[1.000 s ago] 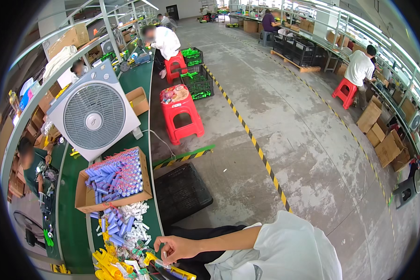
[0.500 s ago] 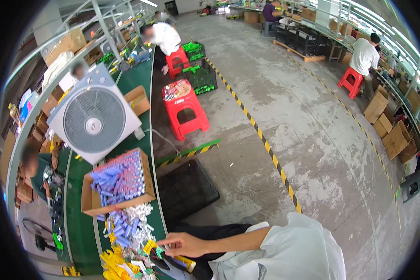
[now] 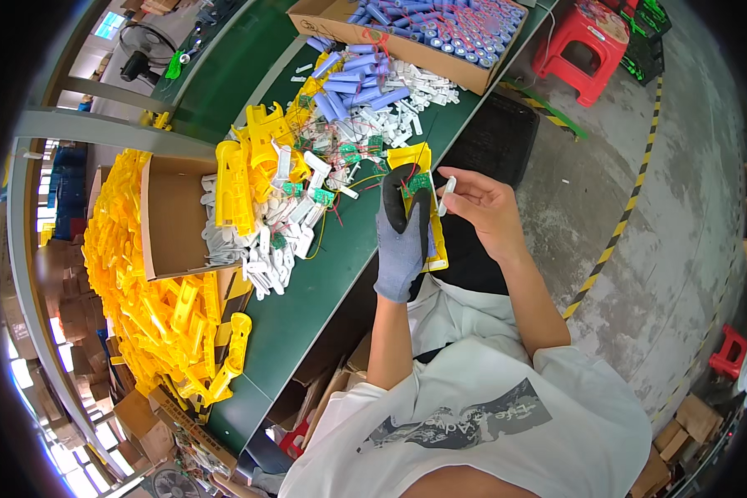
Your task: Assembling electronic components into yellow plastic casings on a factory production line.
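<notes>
The long green bench (image 3: 324, 274) runs far-left to near, crowded almost to its right edge. A heap of yellow plastic shells (image 3: 141, 307) spills down the left side around an open brown carton (image 3: 174, 216). Farther off sits a cardboard box of purple cells (image 3: 427, 29), with loose purple cells (image 3: 353, 83) and white plastic parts (image 3: 274, 241) scattered in front. Only a narrow green strip stays bare along the bench edge; concrete floor (image 3: 639, 191) opens to the right. The left hand (image 3: 402, 236), in a grey glove, is raised upright and clamps a yellow housing (image 3: 427, 212) with a small green circuit board (image 3: 417, 183). The bare right hand (image 3: 485, 207) pinches a little white piece (image 3: 446, 195) just beside it.
</notes>
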Available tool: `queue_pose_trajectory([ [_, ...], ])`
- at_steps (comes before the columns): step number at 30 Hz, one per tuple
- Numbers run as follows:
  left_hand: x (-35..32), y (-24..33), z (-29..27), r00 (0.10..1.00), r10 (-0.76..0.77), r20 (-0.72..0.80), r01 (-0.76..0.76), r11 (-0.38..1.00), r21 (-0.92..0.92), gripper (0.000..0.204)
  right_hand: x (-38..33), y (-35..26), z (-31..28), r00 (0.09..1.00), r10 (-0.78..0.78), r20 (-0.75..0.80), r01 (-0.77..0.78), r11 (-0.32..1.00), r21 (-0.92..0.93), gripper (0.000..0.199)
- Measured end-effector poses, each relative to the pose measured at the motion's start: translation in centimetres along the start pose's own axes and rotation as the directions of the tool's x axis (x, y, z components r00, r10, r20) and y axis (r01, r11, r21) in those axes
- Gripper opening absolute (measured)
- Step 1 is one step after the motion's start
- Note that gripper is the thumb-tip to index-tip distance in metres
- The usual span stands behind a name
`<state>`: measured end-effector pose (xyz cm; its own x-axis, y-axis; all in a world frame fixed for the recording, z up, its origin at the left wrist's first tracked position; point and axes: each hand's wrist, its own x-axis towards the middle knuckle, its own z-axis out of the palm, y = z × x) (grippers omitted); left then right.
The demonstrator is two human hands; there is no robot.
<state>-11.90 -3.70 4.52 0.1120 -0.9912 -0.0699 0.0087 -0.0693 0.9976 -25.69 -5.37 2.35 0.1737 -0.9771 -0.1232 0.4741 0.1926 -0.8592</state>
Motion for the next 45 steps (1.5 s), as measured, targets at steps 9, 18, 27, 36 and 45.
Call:
queue_pose_trajectory([
  [9,-0.3,-0.8,0.7,0.993,0.089,0.083,-0.099,0.985,0.138,0.029,-0.7,-0.6,-1.3,0.999,-0.050,-0.013,0.050,0.999,0.000,0.038],
  [18,-0.6,-1.3,0.4,0.996,0.088,0.022,-0.089,0.995,0.040,0.039,-0.9,-0.1,-2.0,0.997,-0.033,-0.076,0.029,0.998,-0.054,0.036],
  [27,6.8,4.5,-2.9,0.970,0.214,-0.115,-0.220,0.975,-0.039,0.083,1.0,1.8,-0.2,0.996,0.087,0.017,-0.087,0.995,0.043,0.034],
  [36,37.9,8.0,-15.9,0.843,0.272,-0.465,-0.083,0.918,0.388,0.047,-0.9,8.0,2.6,0.863,-0.219,0.455,0.410,0.830,-0.379,0.026],
  [45,49.5,6.1,-21.5,0.782,0.180,-0.597,0.500,0.390,0.773,0.064,0.6,12.0,-1.3,0.722,0.260,0.641,0.240,0.775,-0.584,0.032],
])
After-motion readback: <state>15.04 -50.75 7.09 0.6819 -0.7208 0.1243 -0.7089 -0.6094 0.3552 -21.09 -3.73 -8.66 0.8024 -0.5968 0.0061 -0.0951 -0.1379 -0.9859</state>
